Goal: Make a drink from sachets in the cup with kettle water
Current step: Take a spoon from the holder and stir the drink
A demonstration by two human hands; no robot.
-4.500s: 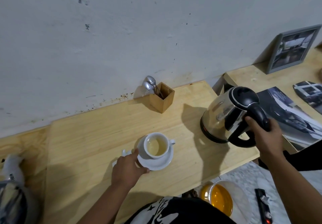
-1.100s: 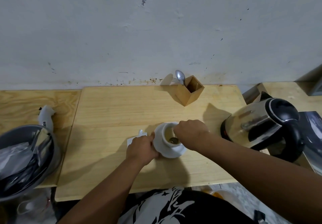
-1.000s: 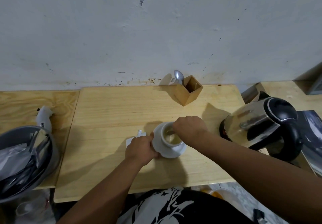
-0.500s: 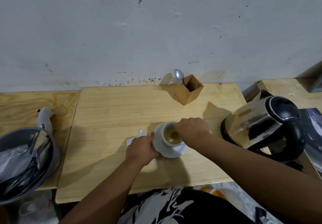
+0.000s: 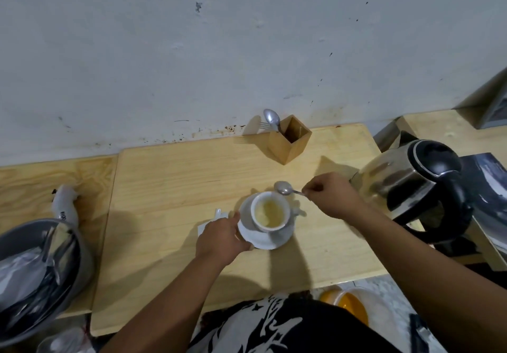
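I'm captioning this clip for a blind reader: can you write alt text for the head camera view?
A person's right hand holds a small metal spoon just above the rim of a white cup of pale yellow drink, while the left hand steadies its white saucer on a light wooden table. A steel electric kettle stands to the right.

cup [image 5: 270, 212] on saucer [image 5: 279, 238], mid table [image 5: 164, 188]; kettle [image 5: 411, 188] to its right; utensil box [image 5: 288, 144] behind, by wall; sachets [image 5: 204, 226] left of saucer.
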